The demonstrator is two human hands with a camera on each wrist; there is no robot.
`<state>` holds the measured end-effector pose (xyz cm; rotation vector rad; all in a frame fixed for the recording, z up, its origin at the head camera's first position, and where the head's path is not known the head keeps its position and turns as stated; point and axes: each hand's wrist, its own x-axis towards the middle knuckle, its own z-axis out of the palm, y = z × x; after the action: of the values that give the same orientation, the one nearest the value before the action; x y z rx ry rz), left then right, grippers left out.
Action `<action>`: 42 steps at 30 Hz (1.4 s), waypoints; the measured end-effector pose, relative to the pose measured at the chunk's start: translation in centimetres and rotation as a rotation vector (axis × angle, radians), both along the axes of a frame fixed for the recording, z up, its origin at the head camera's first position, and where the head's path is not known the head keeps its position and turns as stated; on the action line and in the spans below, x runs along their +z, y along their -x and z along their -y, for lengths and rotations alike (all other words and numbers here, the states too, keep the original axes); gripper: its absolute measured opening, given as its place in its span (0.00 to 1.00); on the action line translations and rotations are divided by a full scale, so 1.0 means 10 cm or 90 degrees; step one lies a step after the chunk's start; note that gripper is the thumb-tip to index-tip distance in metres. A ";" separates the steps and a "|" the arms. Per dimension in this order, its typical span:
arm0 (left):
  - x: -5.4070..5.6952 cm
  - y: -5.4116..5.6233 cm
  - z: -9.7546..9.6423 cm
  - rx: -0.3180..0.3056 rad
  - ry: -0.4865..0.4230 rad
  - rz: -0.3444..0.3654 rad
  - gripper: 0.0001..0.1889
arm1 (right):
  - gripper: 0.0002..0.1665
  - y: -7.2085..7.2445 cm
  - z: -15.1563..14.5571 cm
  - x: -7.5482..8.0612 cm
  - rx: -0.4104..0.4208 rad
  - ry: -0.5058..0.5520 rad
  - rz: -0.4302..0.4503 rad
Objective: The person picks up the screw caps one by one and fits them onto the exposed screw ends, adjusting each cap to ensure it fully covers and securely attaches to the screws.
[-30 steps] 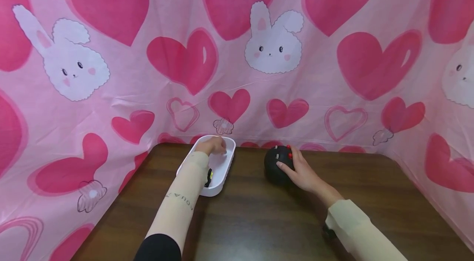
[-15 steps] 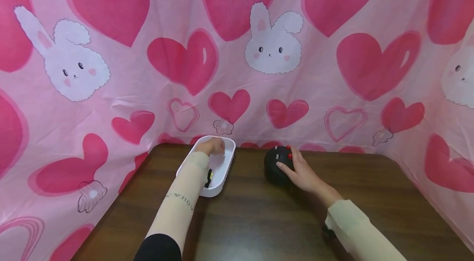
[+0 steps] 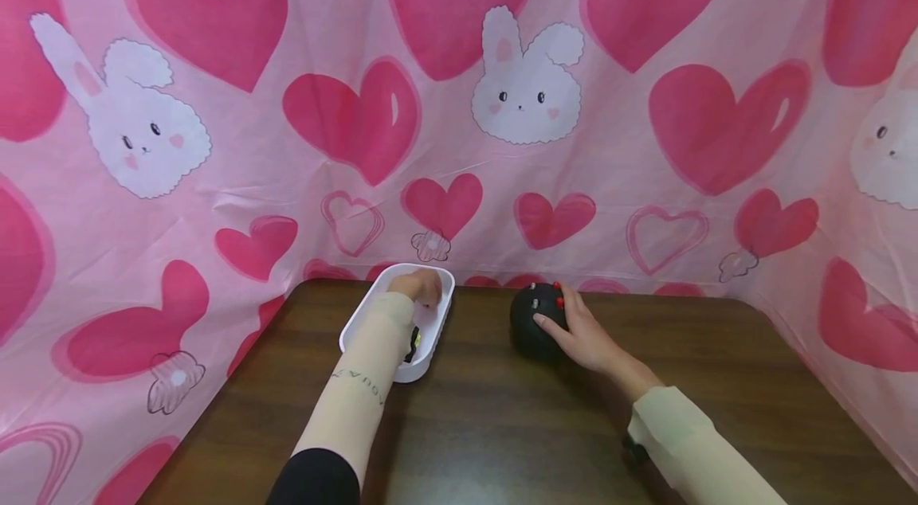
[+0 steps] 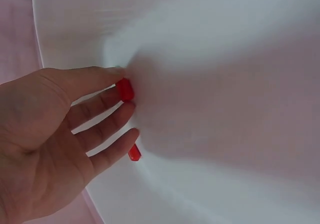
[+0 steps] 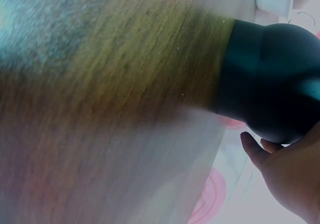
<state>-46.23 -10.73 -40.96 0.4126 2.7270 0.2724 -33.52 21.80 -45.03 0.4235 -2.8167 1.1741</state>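
Note:
My left hand (image 3: 423,287) reaches down into a white oblong tray (image 3: 446,312). In the left wrist view its thumb and fingertips pinch a small faceted red piece (image 4: 125,89). A second red piece (image 4: 134,153) lies against the tray wall beside the lowest fingertip. My right hand (image 3: 588,336) holds a black rounded object (image 3: 532,336) on the table by its right side, thumb across the front. Small red knobs (image 3: 560,302) and silver-coloured ones (image 3: 535,303) stick out of its top. The right wrist view shows its domed top and narrower cylindrical base (image 5: 242,67).
A black and yellow item (image 3: 413,344) lies in the near end of the tray, partly behind my left sleeve. The dark wooden table (image 3: 488,425) ends at a pink curtain (image 3: 617,131) with hearts and rabbits. A small dark item (image 3: 635,451) shows under my right sleeve.
My left hand and forearm have shifted slightly to the right inside the tray, covering a different part of it. My right hand stays on the black object, which has not moved.

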 end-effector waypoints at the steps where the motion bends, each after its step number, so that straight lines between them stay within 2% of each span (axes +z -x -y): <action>1: 0.00 0.00 -0.01 0.000 0.006 0.005 0.04 | 0.59 0.00 0.00 0.00 -0.001 0.000 -0.002; 5: -0.04 -0.02 -0.02 0.006 0.022 0.017 0.04 | 0.58 -0.01 0.01 0.00 0.000 0.000 -0.014; 7: -0.05 -0.03 -0.01 0.018 0.014 0.035 0.04 | 0.58 -0.01 0.02 0.00 0.000 0.001 -0.016; 10: -0.03 -0.05 -0.01 0.015 -0.013 0.068 0.04 | 0.57 -0.01 0.01 -0.01 -0.001 -0.002 -0.026; 15: 0.07 -0.09 0.02 -0.023 -0.038 0.108 0.04 | 0.55 -0.01 0.01 -0.01 -0.001 -0.008 -0.048; 20: 0.16 -0.10 0.05 -0.052 -0.062 0.114 0.07 | 0.56 -0.02 0.02 0.00 0.003 -0.010 -0.048; 30: 0.37 -0.11 0.11 -0.084 -0.119 0.094 0.06 | 0.55 -0.02 0.02 0.01 -0.004 -0.011 -0.053; 34: 0.40 -0.10 0.13 -0.120 -0.146 0.069 0.07 | 0.55 -0.02 0.01 0.00 -0.003 -0.010 -0.046; 38: 0.43 -0.13 0.15 -0.129 -0.197 0.055 0.08 | 0.55 -0.02 0.01 -0.01 -0.001 -0.010 -0.045; 42: 0.46 -0.15 0.16 -0.154 -0.229 0.024 0.09 | 0.54 -0.02 0.02 0.00 0.000 -0.006 -0.056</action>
<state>-44.76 -12.31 -36.32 0.8174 2.5569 0.6983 -33.36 21.60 -45.05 0.4646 -2.7490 1.1140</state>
